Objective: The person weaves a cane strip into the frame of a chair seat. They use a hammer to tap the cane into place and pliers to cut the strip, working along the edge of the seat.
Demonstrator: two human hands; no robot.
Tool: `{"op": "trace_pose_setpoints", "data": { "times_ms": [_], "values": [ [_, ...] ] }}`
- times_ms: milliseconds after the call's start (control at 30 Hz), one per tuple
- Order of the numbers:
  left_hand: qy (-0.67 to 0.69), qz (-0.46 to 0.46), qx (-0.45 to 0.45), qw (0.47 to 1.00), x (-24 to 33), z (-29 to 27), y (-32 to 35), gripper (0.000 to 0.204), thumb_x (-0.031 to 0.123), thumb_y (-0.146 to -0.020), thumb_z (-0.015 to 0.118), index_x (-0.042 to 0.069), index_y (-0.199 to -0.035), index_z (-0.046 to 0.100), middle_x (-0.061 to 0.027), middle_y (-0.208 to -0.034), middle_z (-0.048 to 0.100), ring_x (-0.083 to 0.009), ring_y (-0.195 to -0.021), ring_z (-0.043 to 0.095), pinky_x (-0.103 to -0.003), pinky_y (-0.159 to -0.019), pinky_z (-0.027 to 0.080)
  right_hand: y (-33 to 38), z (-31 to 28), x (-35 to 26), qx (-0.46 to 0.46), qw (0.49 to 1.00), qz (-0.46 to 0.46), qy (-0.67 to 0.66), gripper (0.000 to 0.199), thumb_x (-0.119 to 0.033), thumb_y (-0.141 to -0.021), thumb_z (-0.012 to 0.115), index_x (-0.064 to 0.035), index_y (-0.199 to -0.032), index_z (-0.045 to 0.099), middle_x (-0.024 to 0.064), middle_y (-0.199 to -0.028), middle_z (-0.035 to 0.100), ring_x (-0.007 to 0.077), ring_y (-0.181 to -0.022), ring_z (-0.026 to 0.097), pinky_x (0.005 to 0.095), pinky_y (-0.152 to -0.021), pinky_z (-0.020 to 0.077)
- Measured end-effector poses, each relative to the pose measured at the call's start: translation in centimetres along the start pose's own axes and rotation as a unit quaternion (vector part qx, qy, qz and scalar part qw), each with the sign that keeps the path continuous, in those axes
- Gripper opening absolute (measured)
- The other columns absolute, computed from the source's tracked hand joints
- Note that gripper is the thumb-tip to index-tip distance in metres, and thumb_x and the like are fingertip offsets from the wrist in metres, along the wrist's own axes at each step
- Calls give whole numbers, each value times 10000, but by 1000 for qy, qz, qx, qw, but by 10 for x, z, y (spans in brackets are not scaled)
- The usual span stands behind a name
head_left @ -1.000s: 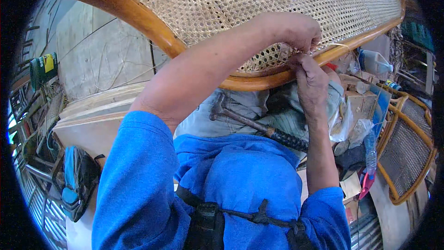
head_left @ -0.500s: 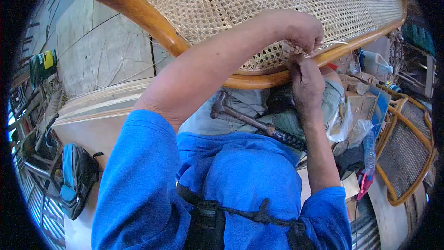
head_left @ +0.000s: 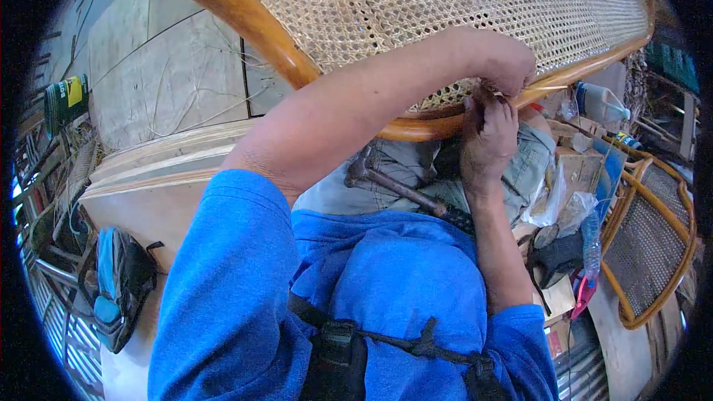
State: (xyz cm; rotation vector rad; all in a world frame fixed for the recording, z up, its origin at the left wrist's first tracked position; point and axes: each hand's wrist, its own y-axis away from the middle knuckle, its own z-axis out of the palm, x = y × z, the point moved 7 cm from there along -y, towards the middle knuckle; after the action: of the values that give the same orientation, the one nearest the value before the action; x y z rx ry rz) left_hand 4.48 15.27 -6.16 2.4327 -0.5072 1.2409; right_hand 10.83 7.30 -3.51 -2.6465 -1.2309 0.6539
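Observation:
A pale woven cane panel (head_left: 416, 0) fills a glossy orange-brown rattan frame (head_left: 416, 130) lying across my knees. Reaching over the panel from the left, my left hand (head_left: 511, 67) bends down at the frame's near edge, with its fingers closed and mostly hidden. Just below, my right hand (head_left: 490, 139) meets it from underneath, fingers curled at the rim. Whatever they pinch is covered by the hands. A thin light cane strand (head_left: 548, 88) sticks out to the right of the fingers. Across my lap lies a hammer (head_left: 405, 190) with a dark handle.
Stacked plywood sheets (head_left: 163, 156) and a backpack (head_left: 115, 289) are to the left, near a green can (head_left: 67, 104). On the right are a white plastic jug (head_left: 603, 104), a clear bottle (head_left: 591, 245), plastic bags (head_left: 575, 212) and another caned rattan piece (head_left: 650, 238).
Both hands have shifted slightly right in the picture. The right hand has turned, and its fingers now curl upward close under the left hand. The hammer is slightly more covered.

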Motion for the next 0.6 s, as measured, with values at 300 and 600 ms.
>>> {"op": "trace_pose_setpoints", "data": {
  "times_ms": [300,600],
  "values": [
    [-10,13,-22,1000,5,4,-4,199,144,-681,629,38,-845,667,-130,-722,645,-236,-633,592,-377,-590,475,-1,1,-4,-58,997,-55,17,237,-68,-770,579,-60,-1005,605,146,-946,576,358,-937,521,467,-833,416],
    [-80,12,-90,993,4,14,-41,220,116,-684,583,18,-856,678,-149,-776,660,-276,-660,590,-410,-616,473,5,0,7,-83,996,-39,1,238,-91,-775,566,-90,-1008,613,137,-1010,566,347,-965,526,437,-842,445]
  ]
}}
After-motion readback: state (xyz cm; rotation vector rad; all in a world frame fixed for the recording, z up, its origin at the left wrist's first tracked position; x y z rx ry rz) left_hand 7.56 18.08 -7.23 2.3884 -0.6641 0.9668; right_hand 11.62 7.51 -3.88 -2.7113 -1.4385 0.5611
